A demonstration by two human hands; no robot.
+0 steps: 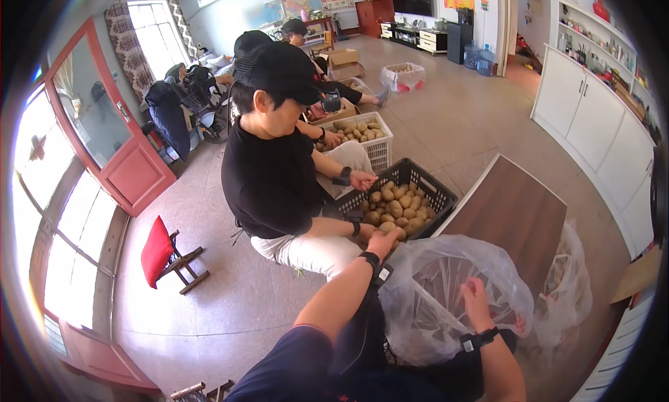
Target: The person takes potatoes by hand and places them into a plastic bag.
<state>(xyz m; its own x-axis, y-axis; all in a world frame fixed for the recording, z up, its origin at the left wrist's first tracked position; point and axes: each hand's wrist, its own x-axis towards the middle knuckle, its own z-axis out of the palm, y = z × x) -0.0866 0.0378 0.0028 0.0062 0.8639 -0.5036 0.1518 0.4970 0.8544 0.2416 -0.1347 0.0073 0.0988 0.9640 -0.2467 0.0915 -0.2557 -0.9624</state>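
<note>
My left hand point(382, 244) reaches to the near edge of a black crate point(444, 191) full of potatoes point(396, 208), its fingers closed round a potato at the rim. Beside it, a co-worker's hand also touches the potatoes. Over my lap a clear plastic bag point(435, 280) is spread wide, with its mouth open. My right hand point(477, 303) is at the bag, fingers curled together; what they hold, if anything, is hidden. Dark bands circle both my wrists.
A co-worker point(275, 158) in black sits close on my left; others sit beyond. Past the black crate stands a white crate point(380, 148) of potatoes. A brown board point(512, 217) lies right of the crate, near another plastic bag point(568, 290). A red-cushioned stool point(157, 252) stands left.
</note>
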